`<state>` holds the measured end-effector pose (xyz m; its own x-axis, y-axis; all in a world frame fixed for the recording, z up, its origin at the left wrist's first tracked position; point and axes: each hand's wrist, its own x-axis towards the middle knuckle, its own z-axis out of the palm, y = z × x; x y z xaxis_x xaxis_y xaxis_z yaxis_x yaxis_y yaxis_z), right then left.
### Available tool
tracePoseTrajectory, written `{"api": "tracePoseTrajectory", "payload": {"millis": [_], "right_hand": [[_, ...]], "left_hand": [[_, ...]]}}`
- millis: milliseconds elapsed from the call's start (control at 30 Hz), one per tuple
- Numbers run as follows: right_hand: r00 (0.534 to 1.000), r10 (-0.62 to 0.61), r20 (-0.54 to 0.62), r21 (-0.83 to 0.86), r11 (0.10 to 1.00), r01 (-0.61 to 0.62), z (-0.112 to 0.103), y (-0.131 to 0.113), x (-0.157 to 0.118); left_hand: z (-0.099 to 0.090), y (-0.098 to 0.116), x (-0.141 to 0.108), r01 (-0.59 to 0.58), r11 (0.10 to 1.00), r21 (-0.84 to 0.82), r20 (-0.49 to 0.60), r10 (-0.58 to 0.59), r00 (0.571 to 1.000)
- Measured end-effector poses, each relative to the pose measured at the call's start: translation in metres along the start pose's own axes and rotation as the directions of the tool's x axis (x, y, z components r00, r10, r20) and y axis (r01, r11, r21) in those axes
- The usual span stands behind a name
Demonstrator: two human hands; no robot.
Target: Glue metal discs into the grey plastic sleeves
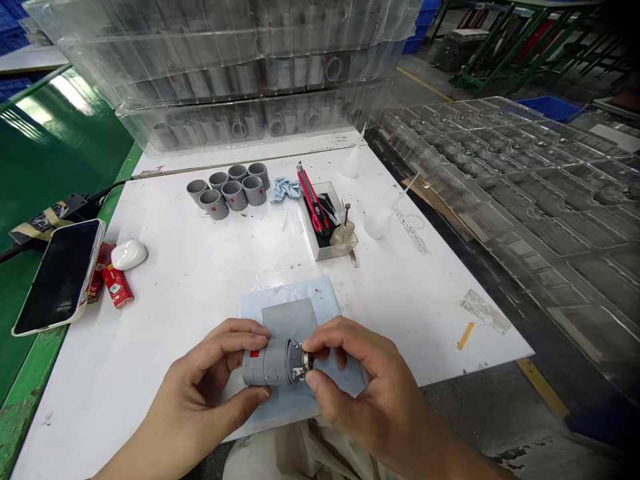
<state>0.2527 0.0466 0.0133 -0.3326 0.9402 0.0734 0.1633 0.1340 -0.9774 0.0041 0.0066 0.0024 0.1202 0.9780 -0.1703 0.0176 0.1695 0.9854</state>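
My left hand grips a grey cylinder with a red mark, which lies on its side above a light blue pad. At the cylinder's right end sits a smaller grey end piece with metal fittings. The thumb and forefinger of my right hand pinch the dark and silvery tip of that piece. Whether the end piece is fully seated in the cylinder I cannot tell. Beneath them, a grey sheet lies on the blue pad.
Several grey rings stand at the back left, near a crumpled blue cloth. A small tray holds a red utility knife and a glass jar. Squeeze bottles stand right; a phone lies left. Clear plastic trays are stacked behind.
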Motion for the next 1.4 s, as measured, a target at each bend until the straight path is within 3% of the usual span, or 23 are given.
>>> {"api": "tracePoseTrajectory", "payload": {"millis": [333,467,633,800,900,967,1033,1100,1133,1267,1333,1400], "right_hand": [[0.993,0.11,0.034,0.021,0.994,-0.111,-0.002,0.002,-0.002],[0.996,0.085,-0.011,0.035,0.996,-0.084,0.001,-0.002,0.0],[0.998,0.065,-0.026,0.019,0.998,-0.064,0.004,-0.004,0.002],[0.998,0.047,-0.045,0.044,0.998,-0.045,0.007,-0.005,0.0],[0.989,0.145,-0.019,0.048,0.988,-0.144,0.006,-0.007,-0.008],[0.934,0.339,0.114,0.142,0.925,-0.353,0.003,-0.009,-0.015],[0.79,0.515,0.333,0.255,0.757,-0.601,0.001,-0.012,-0.021],[0.655,0.564,0.503,0.334,0.572,-0.749,0.0,-0.013,-0.022],[0.622,0.557,0.551,0.368,0.507,-0.779,0.001,-0.013,-0.022],[0.589,0.505,0.631,0.462,0.365,-0.808,0.006,-0.011,-0.016],[0.591,0.501,0.632,0.458,0.373,-0.807,0.009,-0.01,-0.014],[0.602,0.509,0.615,0.418,0.438,-0.796,0.008,-0.012,-0.014]], "left_hand": [[0.001,0.001,0.002,-0.02,0.999,-0.048,-0.053,0.017,0.998],[0.004,0.003,0.001,0.019,0.996,-0.089,-0.118,-0.029,0.993],[0.002,0.0,0.0,-0.006,0.997,-0.071,-0.069,0.001,0.998],[-0.001,-0.005,0.001,0.008,0.996,-0.086,-0.09,-0.016,0.996],[0.001,-0.001,0.0,-0.002,0.998,-0.069,-0.107,-0.006,0.994],[0.003,0.005,-0.001,-0.015,1.0,0.006,-0.15,0.015,0.989],[0.006,0.011,-0.002,-0.054,0.99,0.132,-0.18,0.077,0.981],[0.009,0.015,-0.003,-0.094,0.965,0.246,-0.183,0.141,0.973],[0.01,0.017,-0.003,-0.097,0.956,0.278,-0.187,0.153,0.97],[0.011,0.016,-0.004,0.007,0.95,0.312,-0.278,0.084,0.957],[0.011,0.015,-0.003,0.047,0.939,0.342,-0.293,0.06,0.954],[0.009,0.015,-0.001,0.041,0.92,0.39,-0.261,0.068,0.963]]}}
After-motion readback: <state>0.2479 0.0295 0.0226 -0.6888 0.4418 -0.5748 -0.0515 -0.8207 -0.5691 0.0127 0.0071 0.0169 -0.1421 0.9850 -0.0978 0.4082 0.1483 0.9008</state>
